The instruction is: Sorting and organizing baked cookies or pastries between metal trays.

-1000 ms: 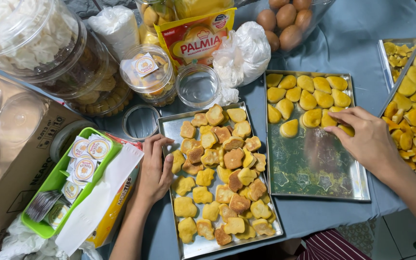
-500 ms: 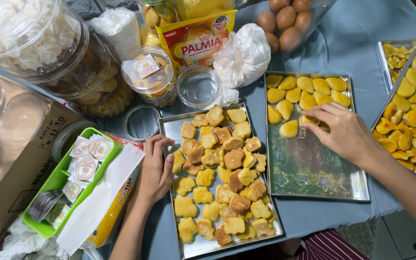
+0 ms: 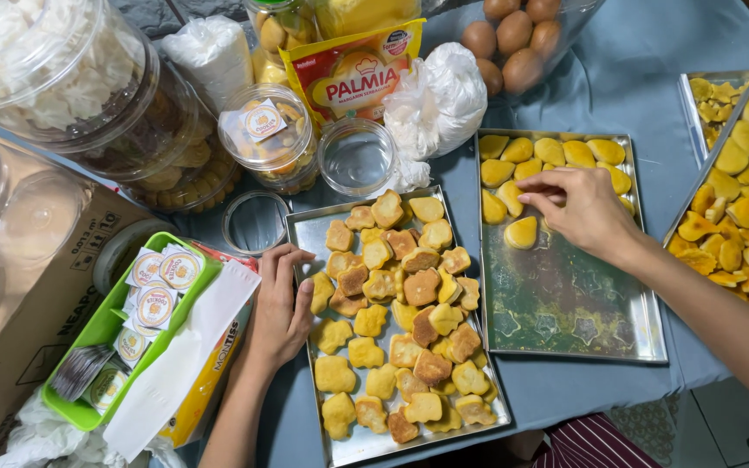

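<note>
My left hand (image 3: 283, 305) rests on the left rim of a metal tray (image 3: 309, 236) heaped with golden and browned shaped cookies (image 3: 402, 321), fingers curled against the edge. My right hand (image 3: 579, 206) reaches over the second metal tray (image 3: 576, 303), fingertips down among the smooth yellow cookies (image 3: 556, 152) lined along its far end; one loose yellow cookie (image 3: 522, 232) lies just left of the hand. Whether the fingers pinch a cookie is hidden. The near half of that tray is bare metal.
Further trays of yellow cookies (image 3: 743, 199) lie at the right. At the back stand an empty clear jar (image 3: 356, 158), a lid (image 3: 253, 222), a filled labelled jar (image 3: 269, 137), a yellow packet (image 3: 354, 71), white bags (image 3: 437, 97), eggs (image 3: 513, 35). A green basket of round labels (image 3: 123, 321) and a cardboard box (image 3: 19, 303) sit left.
My right hand has travelled from the far right tray leftward to the yellow cookies on the middle tray. My left hand has stayed on the tray rim.
</note>
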